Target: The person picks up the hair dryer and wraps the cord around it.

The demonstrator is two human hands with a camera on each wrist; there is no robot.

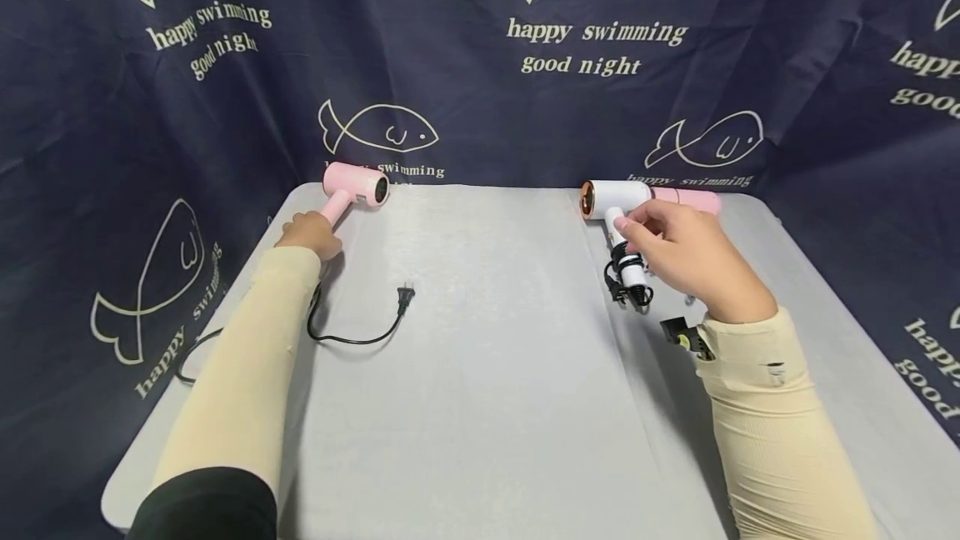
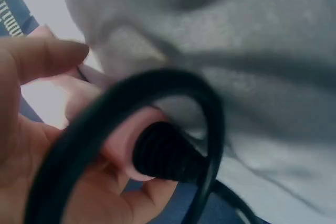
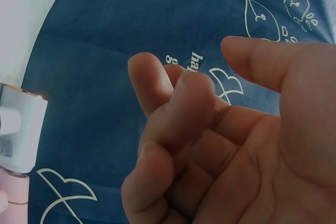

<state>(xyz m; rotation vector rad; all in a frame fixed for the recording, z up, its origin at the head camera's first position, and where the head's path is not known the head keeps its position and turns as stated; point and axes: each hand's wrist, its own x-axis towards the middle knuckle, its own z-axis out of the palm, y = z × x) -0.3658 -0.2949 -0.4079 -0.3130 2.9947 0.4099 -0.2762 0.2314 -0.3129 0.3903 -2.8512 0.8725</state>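
At the table's back left, a pink hair dryer point(image 1: 352, 183) points its nozzle to the right. My left hand point(image 1: 309, 234) grips its handle; in the left wrist view the fingers go round the pink handle end point(image 2: 123, 142), and a black cord point(image 2: 212, 114) loops in front. A white hair dryer point(image 1: 626, 192) with a copper-coloured nozzle lies at the back right, its black cord point(image 1: 627, 263) bundled round the handle. My right hand point(image 1: 690, 255) is held over that side, fingers loosely bent. Nothing lies between its thumb and fingers in the right wrist view.
Another pink hair dryer point(image 1: 697, 200) lies just right of the white one, partly hidden by my right hand. The left dryer's plug point(image 1: 406, 297) rests on the light grey table point(image 1: 480, 407). A dark blue fish-print curtain point(image 1: 480, 48) hangs round the back and sides.
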